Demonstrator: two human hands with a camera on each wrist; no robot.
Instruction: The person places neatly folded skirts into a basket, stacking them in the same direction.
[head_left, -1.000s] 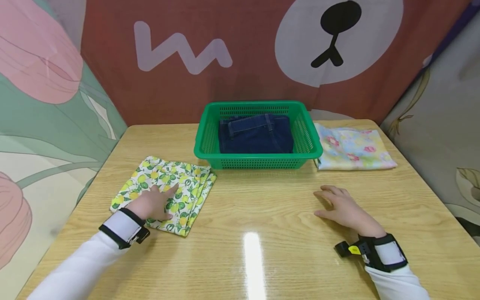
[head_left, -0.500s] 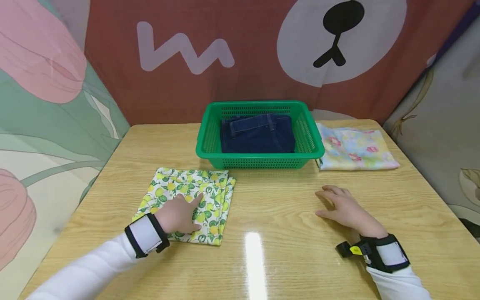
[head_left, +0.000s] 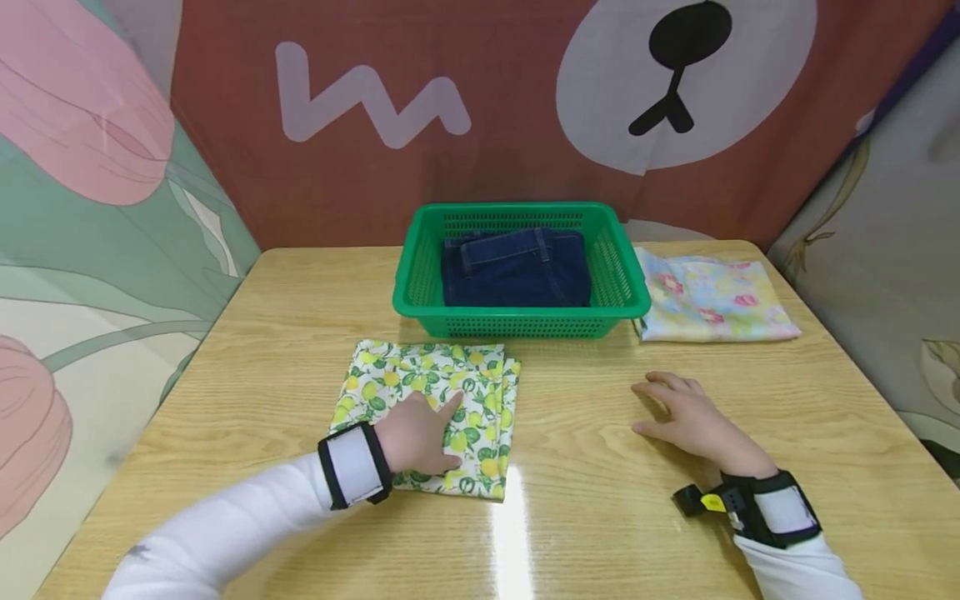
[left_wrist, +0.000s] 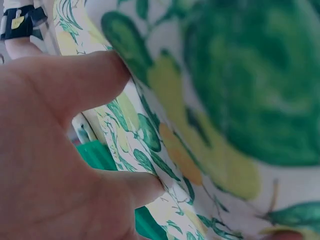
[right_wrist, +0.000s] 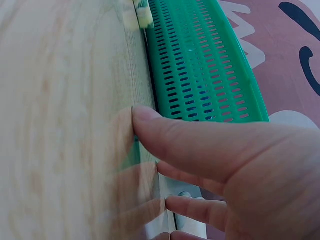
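My left hand [head_left: 417, 435] lies on a folded lemon-print cloth [head_left: 480, 442], its thumb and index finger spread. In the left wrist view, two of its fingertips touch the printed fabric [left_wrist: 175, 145]. The cloth is in front of the green basket [head_left: 525, 322], slightly left of the table's middle, and the hand and wrist cover part of it. My right hand [head_left: 686, 419] rests on the bare wood right of the cloth, fingers loosely bent and holding nothing. In the right wrist view its thumb [right_wrist: 185, 145] touches the tabletop.
Folded dark blue denim [head_left: 517, 271] lies inside the basket at the back of the table [head_left: 300, 308]. A pastel floral cloth [head_left: 712, 300], also folded, sits against the basket's right side. Behind the table hangs a brown printed curtain [head_left: 510, 167].
My left hand has slid the lemon-print cloth to the right and a little nearer, from the table's left side toward its middle. The right hand has stayed in place.
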